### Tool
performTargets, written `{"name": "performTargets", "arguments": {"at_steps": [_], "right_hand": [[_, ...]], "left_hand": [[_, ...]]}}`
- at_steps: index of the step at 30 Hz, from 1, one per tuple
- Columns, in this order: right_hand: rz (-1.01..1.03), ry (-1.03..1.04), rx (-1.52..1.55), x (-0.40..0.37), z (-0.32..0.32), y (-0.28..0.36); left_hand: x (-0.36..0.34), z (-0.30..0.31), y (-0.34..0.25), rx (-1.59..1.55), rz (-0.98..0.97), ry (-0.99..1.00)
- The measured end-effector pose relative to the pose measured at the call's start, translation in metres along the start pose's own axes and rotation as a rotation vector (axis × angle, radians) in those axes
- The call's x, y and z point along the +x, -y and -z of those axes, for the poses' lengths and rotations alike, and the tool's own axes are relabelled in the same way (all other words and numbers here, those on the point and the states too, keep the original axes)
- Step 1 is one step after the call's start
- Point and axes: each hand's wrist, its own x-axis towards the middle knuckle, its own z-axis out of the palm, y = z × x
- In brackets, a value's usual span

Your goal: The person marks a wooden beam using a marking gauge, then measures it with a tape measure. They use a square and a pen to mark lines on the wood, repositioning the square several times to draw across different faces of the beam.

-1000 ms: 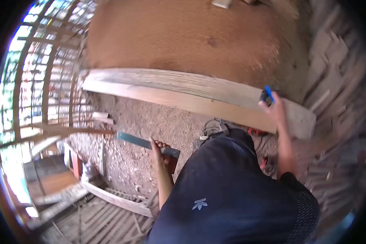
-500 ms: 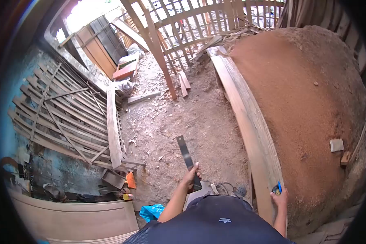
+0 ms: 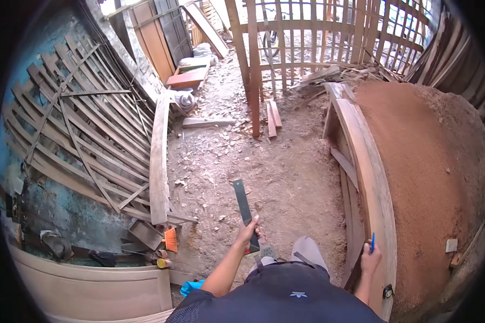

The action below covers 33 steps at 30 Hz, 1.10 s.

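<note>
My left hand (image 3: 247, 235) is closed round a carpenter's square (image 3: 240, 196), a long dark flat blade with a small hole at its far end. The blade points forward over the ground; its lower end is partly hidden by my fingers. My right hand (image 3: 370, 261) grips a blue pencil or pen (image 3: 373, 241) that stands nearly upright, beside the inner edge of a long wooden bench or beam (image 3: 373, 156). On the near part of this wood lies a tape measure (image 3: 388, 291), dark and yellow, just behind my right hand and apart from it.
A sawdust mound (image 3: 420, 161) rises right of the beam. Slatted wood frames (image 3: 91, 129) lean on the left wall, by a narrow plank (image 3: 159, 161). An orange brush (image 3: 171, 240) and a door panel (image 3: 91, 290) lie near left. A lattice fence (image 3: 307, 48) stands ahead.
The tape measure, earlier at my right hand, now rests on the wood behind it. The blue pencil or pen now stands up from that hand. My view has shifted; my left hand still holds the square.
</note>
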Motion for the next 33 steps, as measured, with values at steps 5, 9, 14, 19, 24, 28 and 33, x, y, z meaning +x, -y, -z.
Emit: {"name": "performTargets", "arguments": {"at_steps": [5,9,14,19,24,28,33], "right_hand": [[0.046,0.153,-0.095,0.007,-0.066,0.125],[0.087,0.241,-0.147,0.040,-0.121,0.136],[0.027,0.312,0.041,0.108,-0.177,0.168],[0.158,0.343,0.135,0.213,-0.238,0.167],[0.334,0.406,0.213,0.291,-0.271,0.216],[0.273,0.621,0.179,0.322,-0.286,0.258],[0.153,0.675,0.423,0.329,-0.350,0.282]], "left_hand": [[0.048,0.009,-0.040,-0.005,-0.026,0.052],[0.092,-0.011,-0.058,-0.075,-0.024,0.014],[0.152,-0.075,-0.097,-0.051,0.078,0.078],[0.214,-0.169,-0.170,0.049,0.005,0.134],[0.254,-0.247,-0.238,-0.065,-0.044,0.261],[0.281,-0.286,-0.276,-0.180,0.072,0.282],[0.325,-0.315,-0.316,-0.355,0.185,0.459]]}}
